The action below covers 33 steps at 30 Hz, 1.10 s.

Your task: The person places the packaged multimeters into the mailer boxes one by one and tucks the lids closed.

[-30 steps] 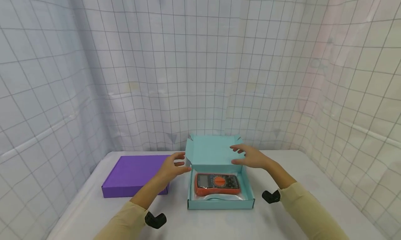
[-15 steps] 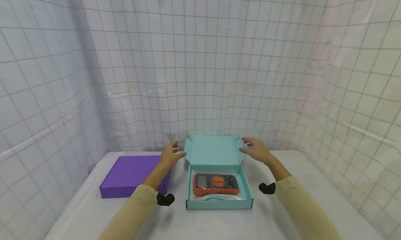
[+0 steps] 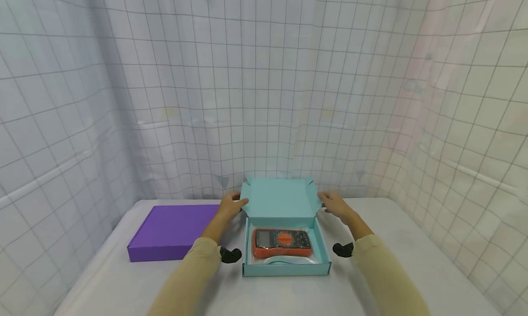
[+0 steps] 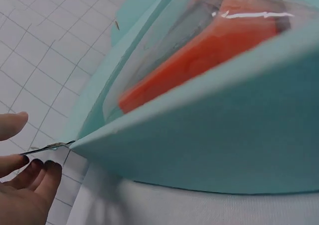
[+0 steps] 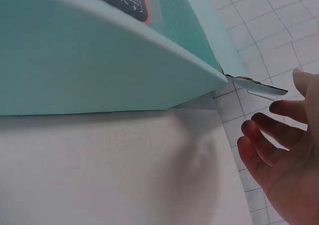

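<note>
A light teal cardboard box (image 3: 286,270) stands with its lid (image 3: 280,197) tipped back. Inside lies a red-and-black multimeter (image 3: 264,252) in clear plastic wrap. My left hand (image 3: 227,208) is at the lid's left side flap. In the left wrist view that flap's edge (image 4: 52,147) lies between the raised thumb and the bent fingers (image 4: 47,180) under it. My right hand (image 3: 337,207) is at the right flap. The right wrist view shows this flap (image 5: 261,87) running between the parted thumb (image 5: 301,80) and index finger; the other fingers are loosely bent beneath.
A closed purple box (image 3: 173,226) lies to the left, partly behind the left forearm. Both boxes rest on a white-covered table (image 3: 288,297). White curtains (image 3: 268,100) with a grid pattern hang at the back and on both sides.
Both hands have moved to the lid's side flaps, the left one away from the box's left wall, the right one from above the lid. The box and multimeter have stayed in place.
</note>
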Available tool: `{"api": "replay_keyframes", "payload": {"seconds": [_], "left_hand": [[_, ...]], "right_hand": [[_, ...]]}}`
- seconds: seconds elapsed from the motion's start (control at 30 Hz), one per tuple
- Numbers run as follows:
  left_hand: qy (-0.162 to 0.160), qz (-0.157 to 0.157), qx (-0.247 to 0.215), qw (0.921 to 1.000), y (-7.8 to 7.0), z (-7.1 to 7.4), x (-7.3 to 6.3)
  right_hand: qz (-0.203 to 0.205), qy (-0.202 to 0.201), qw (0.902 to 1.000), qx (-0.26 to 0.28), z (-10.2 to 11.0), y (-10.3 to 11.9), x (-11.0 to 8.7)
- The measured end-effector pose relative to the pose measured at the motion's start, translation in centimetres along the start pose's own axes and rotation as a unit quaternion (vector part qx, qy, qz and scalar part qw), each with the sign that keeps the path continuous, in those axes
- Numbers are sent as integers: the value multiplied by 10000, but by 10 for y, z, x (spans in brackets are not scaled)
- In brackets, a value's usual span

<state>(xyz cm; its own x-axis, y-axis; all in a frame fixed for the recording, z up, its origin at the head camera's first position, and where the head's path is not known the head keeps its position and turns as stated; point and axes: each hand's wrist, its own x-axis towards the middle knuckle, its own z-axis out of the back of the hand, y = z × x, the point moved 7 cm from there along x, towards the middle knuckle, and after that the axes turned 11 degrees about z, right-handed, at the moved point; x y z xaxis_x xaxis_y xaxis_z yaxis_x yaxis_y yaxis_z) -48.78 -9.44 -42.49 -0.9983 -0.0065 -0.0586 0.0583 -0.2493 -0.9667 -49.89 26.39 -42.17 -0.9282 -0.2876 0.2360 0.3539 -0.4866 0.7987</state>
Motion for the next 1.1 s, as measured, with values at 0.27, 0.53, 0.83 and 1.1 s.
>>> {"api": "replay_keyframes", "payload": {"seconds": [0.27, 0.53, 0.83, 1.1], "left_hand": [[514, -23, -1335, 9897, 8, -13, 9], [999, 212, -1934, 9758, 13, -19, 7], [1226, 252, -1729, 9770, 11, -24, 6], [1121, 174, -1976, 9737, 4, -23, 0]], "right_hand": [[-18, 30, 9991, 421, -3, -3, -1], [-101, -145, 9970, 753, -5, -3, 0], [-512, 220, 9813, 1841, -15, -10, -5], [-450, 125, 9676, 2481, -8, -7, -5]]}}
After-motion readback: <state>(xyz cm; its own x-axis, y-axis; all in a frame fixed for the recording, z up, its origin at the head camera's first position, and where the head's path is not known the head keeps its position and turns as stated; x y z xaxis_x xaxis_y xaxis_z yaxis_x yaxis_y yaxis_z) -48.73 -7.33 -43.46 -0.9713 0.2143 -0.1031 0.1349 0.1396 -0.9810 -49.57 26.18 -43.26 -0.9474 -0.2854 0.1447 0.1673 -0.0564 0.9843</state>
